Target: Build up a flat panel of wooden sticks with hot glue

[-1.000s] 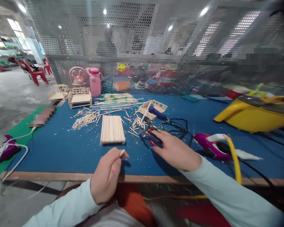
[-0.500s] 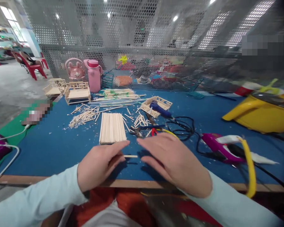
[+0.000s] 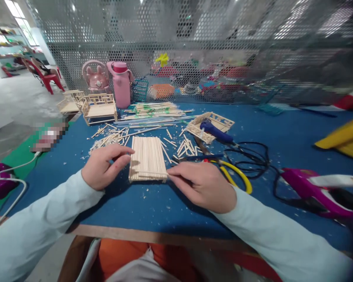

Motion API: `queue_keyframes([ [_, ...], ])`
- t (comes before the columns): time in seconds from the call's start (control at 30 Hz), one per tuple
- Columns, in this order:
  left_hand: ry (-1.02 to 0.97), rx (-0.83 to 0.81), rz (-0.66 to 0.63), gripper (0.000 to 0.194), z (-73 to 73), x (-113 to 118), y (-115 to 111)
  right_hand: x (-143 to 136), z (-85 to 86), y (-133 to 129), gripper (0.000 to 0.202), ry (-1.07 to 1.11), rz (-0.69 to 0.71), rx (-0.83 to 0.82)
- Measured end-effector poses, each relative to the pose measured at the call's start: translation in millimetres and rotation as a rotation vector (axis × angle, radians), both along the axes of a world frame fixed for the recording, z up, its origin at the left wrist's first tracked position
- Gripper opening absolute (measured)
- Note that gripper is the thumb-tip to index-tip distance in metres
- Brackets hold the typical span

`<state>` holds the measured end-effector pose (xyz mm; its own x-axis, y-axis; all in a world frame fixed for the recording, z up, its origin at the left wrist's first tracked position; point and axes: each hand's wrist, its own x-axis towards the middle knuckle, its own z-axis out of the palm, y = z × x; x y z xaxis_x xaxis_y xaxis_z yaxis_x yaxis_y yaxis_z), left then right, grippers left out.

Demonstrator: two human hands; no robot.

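A panel of pale sticks laid side by side (image 3: 148, 154) rests on the blue tabletop in front of me. My right hand (image 3: 201, 182) pinches the right end of a thin wooden stick (image 3: 151, 173), which lies crosswise over the panel's near end. At the panel's left edge, my left hand (image 3: 107, 164) has thumb and forefinger apart, with nothing between them. Short loose sticks (image 3: 186, 148) are scattered to the right of the panel, and more small pieces (image 3: 111, 135) lie behind my left hand.
A blue glue gun (image 3: 216, 132) lies on a small stick frame (image 3: 208, 117). Yellow-handled pliers (image 3: 238, 176), black cable (image 3: 253, 156) and a purple tool (image 3: 314, 190) are on the right. Stick furniture (image 3: 100, 111) and a pink bottle (image 3: 122, 88) stand behind.
Both hands have moved forward from the table's near edge to the panel. The stick that was by my left hand now lies across the panel, its end in my right hand. The view has shifted right-to-left.
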<state>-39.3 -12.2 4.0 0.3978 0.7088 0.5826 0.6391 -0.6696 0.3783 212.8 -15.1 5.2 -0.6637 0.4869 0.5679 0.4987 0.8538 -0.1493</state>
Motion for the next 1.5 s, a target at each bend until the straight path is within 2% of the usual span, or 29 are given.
queue_keyframes([
  [0.1, 0.01, -0.151, -0.149, 0.028, -7.8, -18, 0, -2, -5.9, -3, 0.014, 0.023, 0.025, -0.061],
  [0.17, -0.008, -0.192, -0.217, 0.032, -10.5, -21, -2, -4, -7.1, -4, 0.014, 0.036, 0.02, -0.073],
  [0.37, -0.037, -0.202, -0.188, 0.018, -12.8, -9, -8, -10, -9.9, -4, 0.016, -0.017, -0.003, -0.083],
  [0.5, -0.027, -0.156, -0.235, 0.007, -14.8, -5, -7, -10, -11.2, -4, 0.017, -0.044, -0.009, -0.092],
  [0.6, 0.01, -0.119, -0.257, 0.007, -13.9, -4, -9, -9, -10.8, -3, 0.016, -0.021, -0.017, -0.129],
  [0.87, 0.106, -0.129, -0.176, 0.013, -11.0, 0, -15, -4, -7.5, -3, 0.013, 0.099, -0.1, -0.542],
  [1.0, 0.119, -0.135, -0.159, 0.013, -10.7, 0, -16, 0, -6.4, -1, 0.001, 0.099, -0.08, -0.465],
  [1.13, 0.125, -0.132, -0.148, 0.012, -10.9, 1, -17, -1, -5.4, 1, 0.011, 0.085, -0.071, -0.371],
  [1.5, 0.077, -0.192, -0.105, 0.007, -10.8, 4, -17, -3, -4.8, 0, 0.01, 0.062, -0.085, -0.39],
])
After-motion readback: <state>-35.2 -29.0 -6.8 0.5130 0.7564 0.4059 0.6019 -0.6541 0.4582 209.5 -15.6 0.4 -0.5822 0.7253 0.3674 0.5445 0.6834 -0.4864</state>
